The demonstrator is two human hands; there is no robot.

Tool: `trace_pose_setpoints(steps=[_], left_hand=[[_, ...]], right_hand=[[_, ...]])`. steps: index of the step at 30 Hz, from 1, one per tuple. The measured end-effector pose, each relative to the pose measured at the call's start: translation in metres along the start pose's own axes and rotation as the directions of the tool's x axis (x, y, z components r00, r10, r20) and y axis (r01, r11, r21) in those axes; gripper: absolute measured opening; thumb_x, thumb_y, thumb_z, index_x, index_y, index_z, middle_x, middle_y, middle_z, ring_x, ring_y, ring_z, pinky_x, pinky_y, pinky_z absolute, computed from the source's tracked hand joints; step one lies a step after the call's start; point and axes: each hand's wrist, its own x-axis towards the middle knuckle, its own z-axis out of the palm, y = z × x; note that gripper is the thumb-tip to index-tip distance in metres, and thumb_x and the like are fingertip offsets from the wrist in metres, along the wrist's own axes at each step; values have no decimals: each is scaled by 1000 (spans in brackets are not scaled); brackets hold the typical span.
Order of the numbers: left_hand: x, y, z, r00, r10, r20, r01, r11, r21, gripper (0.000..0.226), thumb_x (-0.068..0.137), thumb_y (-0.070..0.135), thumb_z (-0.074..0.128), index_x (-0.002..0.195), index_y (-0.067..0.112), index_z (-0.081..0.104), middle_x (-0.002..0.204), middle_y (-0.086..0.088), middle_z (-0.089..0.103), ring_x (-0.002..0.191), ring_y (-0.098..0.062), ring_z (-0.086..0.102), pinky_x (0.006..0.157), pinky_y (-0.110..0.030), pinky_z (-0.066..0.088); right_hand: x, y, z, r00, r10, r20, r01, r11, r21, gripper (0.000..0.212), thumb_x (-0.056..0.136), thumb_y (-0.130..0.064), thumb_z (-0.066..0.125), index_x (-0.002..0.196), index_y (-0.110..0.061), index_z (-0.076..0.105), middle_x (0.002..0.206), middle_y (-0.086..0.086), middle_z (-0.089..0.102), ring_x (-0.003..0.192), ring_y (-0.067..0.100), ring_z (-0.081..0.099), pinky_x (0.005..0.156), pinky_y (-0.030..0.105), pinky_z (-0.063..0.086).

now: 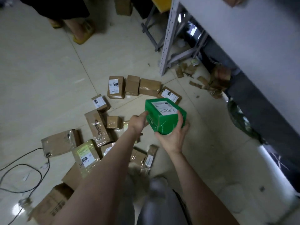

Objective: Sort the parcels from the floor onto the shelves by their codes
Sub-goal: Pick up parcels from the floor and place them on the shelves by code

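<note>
Looking down at a pale tiled floor (40, 70), with a grey metal shelving unit (259, 46) rising to the right of and beyond the held parcel. Brown cardboard parcels (97, 125) lie scattered on the floor below and to the left of the grip, several with white labels. Black cables (32, 168) trail far to the left. Another person's feet in yellow sandals (82, 33) stand well beyond.

A green parcel (164, 122) is held up off the floor, near the middle of the view. The right hand (172, 138) cups it from beneath, fingers wrapped up its right side and thumb at its near lower corner. The left hand (138, 123) lays a straight finger against its left face. A white label (164, 108) with handwritten marks sits on top; the code is too small to read.
</note>
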Motion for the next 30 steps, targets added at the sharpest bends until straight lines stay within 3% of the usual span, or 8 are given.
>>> trace_pose_setpoints(steps=[2,5,9,11,15,19,24,30], left_hand=[[-52,27,3,993,-24,114,36,994,-99,83,83,69,54,138,8,48,131,-13,57,112,-30,57,68,-32,48],[-124,56,6,977,10,213,32,980,-196,91,66,76,65,132,15,53,124,-8,65,106,-29,64,75,-39,54],[-212,82,4,974,138,181,-87,961,-264,87,72,57,76,140,16,42,117,-7,67,100,-26,67,82,-41,57],[-247,84,0,973,192,128,-143,936,-321,77,79,42,77,142,17,40,114,-7,68,97,-22,68,79,-37,57],[-301,83,-26,944,309,118,-246,895,-372,73,82,31,76,144,19,40,108,-3,71,92,-16,70,71,-30,55],[-337,82,-64,895,427,130,-363,867,-342,74,83,28,75,146,19,38,117,-4,69,81,-7,72,62,-23,57],[-359,86,-99,818,542,190,-474,824,-310,92,67,42,83,147,33,38,122,-1,69,105,-18,70,94,-45,55],[-376,119,-121,707,634,311,-552,771,-317,90,67,32,82,146,37,39,130,0,64,110,-22,67,98,-48,51]], right_hand=[[-20,-36,-46,994,-87,-65,93,992,81,114,51,-25,87,147,-32,25,148,17,23,135,32,31,103,37,43],[-53,-78,-104,970,-180,-164,204,969,139,109,50,-25,83,145,-23,31,146,16,26,136,31,35,108,38,44],[-101,-118,-165,940,-195,-280,258,944,208,106,50,-10,89,141,-8,35,143,20,31,137,27,34,110,12,32],[-124,-130,-184,937,-170,-305,262,921,290,99,52,-2,88,139,-3,40,139,20,38,134,24,39,107,12,35],[-176,-168,-219,944,-26,-328,236,749,619,75,69,-21,77,138,-25,45,139,-1,48,129,6,48,92,19,51],[-202,-198,-243,936,53,-348,235,642,730,47,78,-30,72,121,-34,54,129,3,61,119,19,59,84,19,53],[-204,-231,-271,957,80,-279,167,635,755,32,79,-24,65,111,-23,61,113,3,70,104,14,68,84,29,56],[-212,-264,-287,962,70,-263,177,575,799,45,79,-21,63,120,-3,58,105,3,73,87,7,71,66,14,52]])
